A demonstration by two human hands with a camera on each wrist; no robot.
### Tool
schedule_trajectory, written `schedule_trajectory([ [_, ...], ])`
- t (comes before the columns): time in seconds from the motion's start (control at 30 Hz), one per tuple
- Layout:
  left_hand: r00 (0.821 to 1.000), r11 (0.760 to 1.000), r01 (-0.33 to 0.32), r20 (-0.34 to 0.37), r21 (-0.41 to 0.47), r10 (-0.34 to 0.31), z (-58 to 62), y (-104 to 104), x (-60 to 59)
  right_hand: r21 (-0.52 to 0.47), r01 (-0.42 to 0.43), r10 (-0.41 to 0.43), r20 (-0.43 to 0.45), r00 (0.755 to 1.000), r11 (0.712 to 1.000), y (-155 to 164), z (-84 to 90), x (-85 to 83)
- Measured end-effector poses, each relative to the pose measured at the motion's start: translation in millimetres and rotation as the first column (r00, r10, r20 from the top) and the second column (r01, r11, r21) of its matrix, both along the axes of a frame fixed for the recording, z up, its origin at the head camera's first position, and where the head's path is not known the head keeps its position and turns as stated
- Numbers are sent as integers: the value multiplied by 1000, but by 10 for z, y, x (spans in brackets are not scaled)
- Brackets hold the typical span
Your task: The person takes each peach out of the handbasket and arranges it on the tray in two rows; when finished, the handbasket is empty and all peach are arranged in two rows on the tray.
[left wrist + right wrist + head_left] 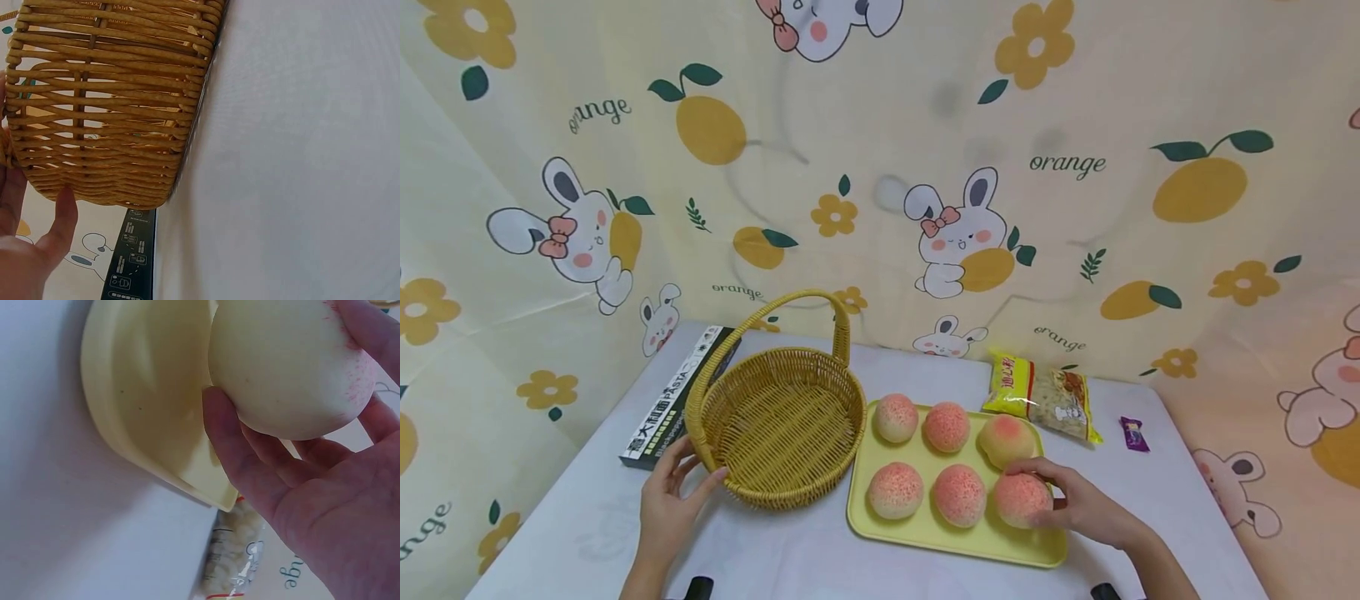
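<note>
My left hand [672, 504] holds the side of a round wicker basket [790, 487] with a tall handle, near where the handle meets the rim. In the left wrist view, the thumb [61, 219] lies against the woven wall while the other fingers are partly hidden behind it. My right hand [1078, 504] grips a pink-speckled peach [1022, 500] at the front right of a yellow tray [955, 543]. Close up in the right wrist view, that peach [281, 369] shows its pale side between thumb and fingers. Several other peaches [959, 495] sit in two rows on the tray.
A black pasta box [677, 392] lies left of and partly behind the basket. Behind the tray is a yellow-and-clear food bag [1045, 396], with a small purple wrapped sweet [1134, 434] to its right. A printed curtain [880, 167] hangs around the white table [805, 554].
</note>
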State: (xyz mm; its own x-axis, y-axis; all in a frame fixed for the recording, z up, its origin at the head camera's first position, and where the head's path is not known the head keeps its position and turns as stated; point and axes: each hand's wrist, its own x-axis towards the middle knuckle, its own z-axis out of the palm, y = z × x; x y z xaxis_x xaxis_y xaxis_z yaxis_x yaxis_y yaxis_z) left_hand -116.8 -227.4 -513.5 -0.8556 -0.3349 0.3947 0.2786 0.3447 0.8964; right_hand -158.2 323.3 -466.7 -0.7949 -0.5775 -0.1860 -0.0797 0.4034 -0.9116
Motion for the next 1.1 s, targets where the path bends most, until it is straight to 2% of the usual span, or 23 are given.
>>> schedule_trajectory([
  [0.23,1000,1000,10,-20,8,-10,11,8,4,-7,-4,4,11,1000,1000,-11,-68,4],
  [0.6,1000,1000,2,2,6,-2,6,8,-3,19,9,-10,17,1000,1000,-14,-129,3],
  [0.93,1000,1000,1,-6,6,-1,19,20,8,75,27,-26,-17,1000,997,-61,-90,23],
  [1.1,1000,1000,4,-18,3,-4,16,24,10,74,21,-23,19,1000,997,-77,-69,19],
])
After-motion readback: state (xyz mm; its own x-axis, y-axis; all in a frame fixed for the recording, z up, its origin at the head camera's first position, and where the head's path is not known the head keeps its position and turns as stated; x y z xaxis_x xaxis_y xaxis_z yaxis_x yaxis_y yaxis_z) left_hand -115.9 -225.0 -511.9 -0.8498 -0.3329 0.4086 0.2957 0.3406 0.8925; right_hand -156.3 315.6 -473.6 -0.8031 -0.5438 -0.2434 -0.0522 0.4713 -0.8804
